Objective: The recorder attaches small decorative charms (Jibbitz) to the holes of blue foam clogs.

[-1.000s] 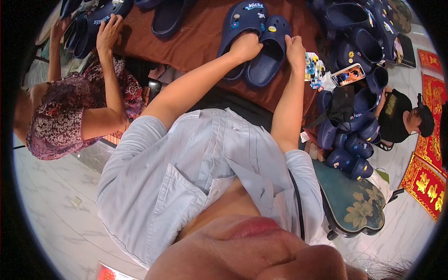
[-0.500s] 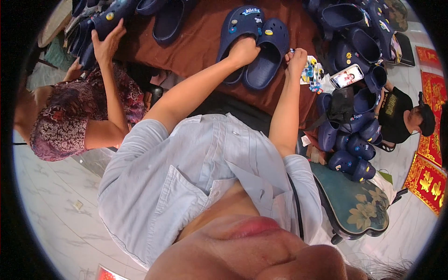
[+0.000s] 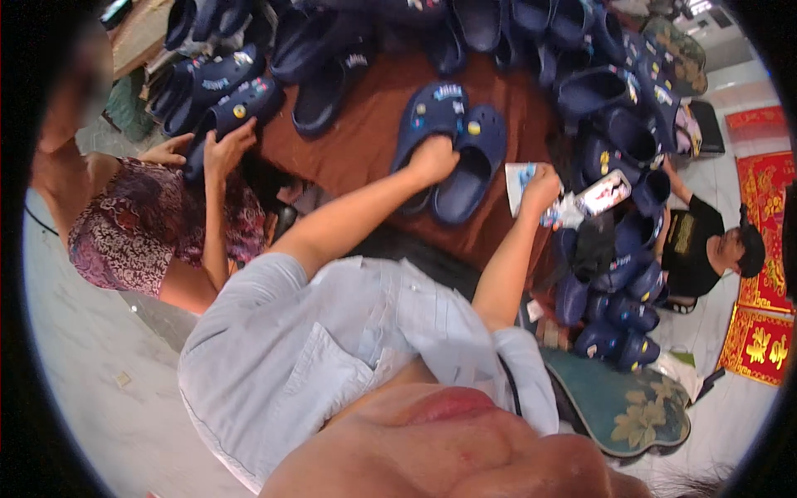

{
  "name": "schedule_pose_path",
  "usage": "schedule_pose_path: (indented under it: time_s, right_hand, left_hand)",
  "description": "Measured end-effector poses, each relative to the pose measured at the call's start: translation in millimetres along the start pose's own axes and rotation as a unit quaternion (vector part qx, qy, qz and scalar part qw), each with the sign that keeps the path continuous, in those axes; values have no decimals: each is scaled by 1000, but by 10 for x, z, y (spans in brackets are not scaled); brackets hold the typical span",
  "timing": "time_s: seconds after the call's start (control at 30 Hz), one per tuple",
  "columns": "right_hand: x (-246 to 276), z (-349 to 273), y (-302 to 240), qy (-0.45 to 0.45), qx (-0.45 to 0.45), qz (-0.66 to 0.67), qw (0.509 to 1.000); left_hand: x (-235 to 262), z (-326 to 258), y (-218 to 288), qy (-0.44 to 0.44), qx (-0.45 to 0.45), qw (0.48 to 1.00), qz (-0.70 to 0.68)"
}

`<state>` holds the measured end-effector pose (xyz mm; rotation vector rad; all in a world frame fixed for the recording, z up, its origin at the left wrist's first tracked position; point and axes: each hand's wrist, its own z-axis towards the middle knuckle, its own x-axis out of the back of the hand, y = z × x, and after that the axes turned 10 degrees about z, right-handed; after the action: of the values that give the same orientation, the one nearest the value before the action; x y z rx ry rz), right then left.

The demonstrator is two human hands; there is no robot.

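Shifted outward since half a second ago, the right hand (image 3: 541, 191) is at a white sheet (image 3: 515, 189) near two o'clock, fingers curled; whether they pinch it cannot be told. Toward twelve, the left hand (image 3: 435, 159) reaches inside a charm-dotted navy clog (image 3: 425, 108), its grip hidden. Another clog (image 3: 471, 178) sits alongside, near one o'clock, on brown cloth (image 3: 365, 133).

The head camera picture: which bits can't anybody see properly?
In the head view:
Left hand: fingertips hidden inside the blue shoe.
Right hand: whatever it may hold, covered by its own fingers and blurred.
White sheet: the blue bits on it, too small and blurred.
Phone: its screen picture, too small and blurred.
Shoes along the top: cut off by the edge.
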<state>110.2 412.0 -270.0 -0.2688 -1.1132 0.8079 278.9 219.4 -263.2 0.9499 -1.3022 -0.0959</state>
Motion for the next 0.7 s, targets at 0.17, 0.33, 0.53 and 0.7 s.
schedule_pose_path:
  time_s: [0.17, 0.33, 0.53, 0.7]
  right_hand:
    - [-217, 50, -826, -137, 200, 179, 953]
    - [-408, 125, -1011, -262, 284, 171, 906]
    - [-344, 64, -1011, -260, 284, 206, 900]
    - [-444, 45, -946, -232, 292, 243, 895]
  left_hand:
    - [-24, -22, -20, 9, -6, 1000, -6]
    - [-55, 3, -26, 37, -29, 999, -10]
    - [41, -48, 41, 37, -32, 999, -13]
    - [66, -69, 77, -1, -5, 1000, -29]
